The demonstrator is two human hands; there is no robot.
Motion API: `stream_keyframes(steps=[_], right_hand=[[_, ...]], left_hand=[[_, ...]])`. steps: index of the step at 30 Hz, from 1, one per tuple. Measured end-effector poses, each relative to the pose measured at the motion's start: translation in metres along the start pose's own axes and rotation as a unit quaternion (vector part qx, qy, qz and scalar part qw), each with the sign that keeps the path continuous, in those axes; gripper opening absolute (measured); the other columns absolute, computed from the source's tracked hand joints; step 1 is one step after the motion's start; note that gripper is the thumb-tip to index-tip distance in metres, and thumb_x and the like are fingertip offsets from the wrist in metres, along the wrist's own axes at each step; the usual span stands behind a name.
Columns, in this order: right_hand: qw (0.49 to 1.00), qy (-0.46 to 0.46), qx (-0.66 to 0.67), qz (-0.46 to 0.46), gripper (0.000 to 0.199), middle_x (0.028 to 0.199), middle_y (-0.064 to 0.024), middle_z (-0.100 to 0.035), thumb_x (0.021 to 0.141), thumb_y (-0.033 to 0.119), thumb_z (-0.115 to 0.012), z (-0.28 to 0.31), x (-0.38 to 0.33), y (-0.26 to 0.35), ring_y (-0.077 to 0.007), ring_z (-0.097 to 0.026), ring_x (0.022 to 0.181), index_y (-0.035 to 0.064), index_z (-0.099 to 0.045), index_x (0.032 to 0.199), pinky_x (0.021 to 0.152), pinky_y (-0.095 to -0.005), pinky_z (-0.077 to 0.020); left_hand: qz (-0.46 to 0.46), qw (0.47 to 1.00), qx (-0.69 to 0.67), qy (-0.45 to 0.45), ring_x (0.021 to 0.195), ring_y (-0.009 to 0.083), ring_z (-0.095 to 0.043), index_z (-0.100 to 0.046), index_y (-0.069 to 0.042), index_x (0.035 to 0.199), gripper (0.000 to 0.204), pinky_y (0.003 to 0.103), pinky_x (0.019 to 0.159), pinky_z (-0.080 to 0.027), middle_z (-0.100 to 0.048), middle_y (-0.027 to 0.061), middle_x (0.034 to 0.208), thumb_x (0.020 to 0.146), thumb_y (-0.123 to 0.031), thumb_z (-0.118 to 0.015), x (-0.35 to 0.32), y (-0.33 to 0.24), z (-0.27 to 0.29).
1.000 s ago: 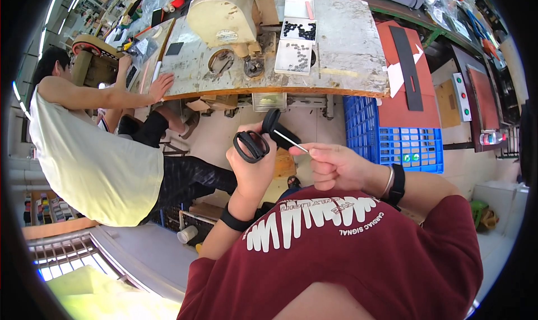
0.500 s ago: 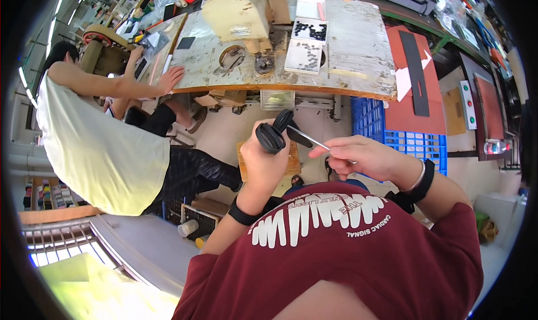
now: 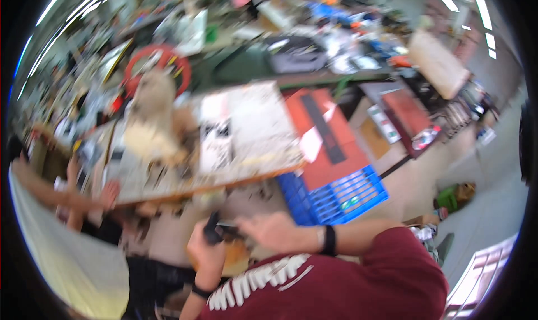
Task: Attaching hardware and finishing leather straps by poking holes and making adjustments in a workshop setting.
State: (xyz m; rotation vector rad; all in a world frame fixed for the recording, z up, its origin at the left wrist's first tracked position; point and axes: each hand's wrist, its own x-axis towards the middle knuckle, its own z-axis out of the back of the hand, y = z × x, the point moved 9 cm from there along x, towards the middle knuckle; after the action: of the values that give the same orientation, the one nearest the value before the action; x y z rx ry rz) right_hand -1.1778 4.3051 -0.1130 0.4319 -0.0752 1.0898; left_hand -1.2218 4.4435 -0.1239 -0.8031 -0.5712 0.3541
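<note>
The view is smeared by motion. My left hand (image 3: 207,254) is closed around a black strap-like piece (image 3: 213,229), which sticks up out of the fist; its exact kind I cannot make out. Close on its right is my right hand (image 3: 268,230), its fingers pointing at the black piece. A slim metal tool (image 3: 228,225) shows only as a faint pale streak between the hands; the earlier frame shows it plainly in my right fingers. Both hands are in front of my body, below the front edge of the worktable (image 3: 252,173).
A cream machine (image 3: 151,118) and white trays (image 3: 216,143) with small black pieces stand on the worktable. To the right, red sheets (image 3: 319,177) and a dark strip (image 3: 324,128) lie over a blue crate (image 3: 350,199). At left a co-worker (image 3: 61,253) rests a hand on the table edge.
My view has swung to the right and up, so the table and co-worker sit farther left and more of the room shows. My hands remain close together, the black piece still in the left.
</note>
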Motion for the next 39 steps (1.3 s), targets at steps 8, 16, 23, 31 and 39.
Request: stream_keyframes(steps=[8, 16, 23, 31, 39], right_hand=[[0.494, 0.236, 0.784, -0.292, 0.027, 0.058, 0.0053, -0.026, 0.093, 0.024, -0.036, -0.061, -0.044, 0.002, -0.0060, -0.022, 0.045, 0.0091, -0.045, 0.113, 0.038, -0.0211, -0.0220], [0.447, 0.215, 0.806, -0.323, 0.026, 0.052, 0.0037, -0.031, 0.093, 0.027, -0.037, -0.042, -0.040, -0.010, -0.0071, -0.027, 0.036, 0.0091, -0.044, 0.111, 0.035, -0.0225, -0.0225], [0.794, 0.152, 0.531, -0.255, 0.016, 0.053, -0.0040, -0.046, 0.089, 0.022, -0.042, -0.021, -0.037, -0.052, -0.0173, -0.045, 0.039, 0.0092, -0.046, 0.099, 0.034, -0.0315, -0.0319], [0.999, -0.002, 0.046, 0.014, 0.018, 0.051, 0.0044, -0.034, 0.090, 0.025, -0.043, 0.009, -0.004, -0.039, -0.0069, -0.027, 0.039, 0.0078, -0.048, 0.088, 0.036, -0.0219, -0.0212], [0.706, 0.215, 0.596, -0.316, 0.011, 0.055, 0.0035, -0.041, 0.088, 0.018, -0.045, -0.040, -0.011, -0.048, -0.0053, -0.036, 0.042, 0.0122, -0.053, 0.083, 0.037, -0.0204, -0.0250]], left_hand=[[-0.106, 0.993, -0.043, 0.019, 0.061, 0.0326, -0.057, -0.056, -0.003, 0.086, 0.023, 0.035, 0.056, -0.044, -0.056, 0.0155, 0.067, 0.066, -0.005, -0.066, -0.003, -0.031, -0.024], [-0.233, 0.971, -0.032, 0.046, 0.067, 0.0322, -0.058, -0.057, -0.002, 0.092, 0.040, 0.036, 0.059, -0.045, -0.059, 0.0147, 0.074, 0.057, -0.010, -0.074, 0.007, -0.072, -0.028], [-0.271, 0.957, -0.025, 0.097, 0.069, 0.0337, -0.058, -0.056, -0.002, 0.094, 0.036, 0.037, 0.061, -0.047, -0.059, 0.0171, 0.075, 0.060, -0.006, -0.068, -0.003, -0.079, -0.044], [-0.207, 0.970, 0.022, 0.124, 0.070, 0.0329, -0.059, -0.055, -0.004, 0.097, 0.037, 0.037, 0.060, -0.046, -0.059, 0.0166, 0.077, 0.062, -0.004, -0.067, 0.001, -0.065, -0.043], [-0.202, 0.970, -0.034, 0.130, 0.066, 0.0305, -0.057, -0.055, -0.010, 0.100, 0.041, 0.038, 0.060, -0.045, -0.057, 0.0133, 0.072, 0.061, -0.004, -0.065, -0.001, -0.071, -0.033]])
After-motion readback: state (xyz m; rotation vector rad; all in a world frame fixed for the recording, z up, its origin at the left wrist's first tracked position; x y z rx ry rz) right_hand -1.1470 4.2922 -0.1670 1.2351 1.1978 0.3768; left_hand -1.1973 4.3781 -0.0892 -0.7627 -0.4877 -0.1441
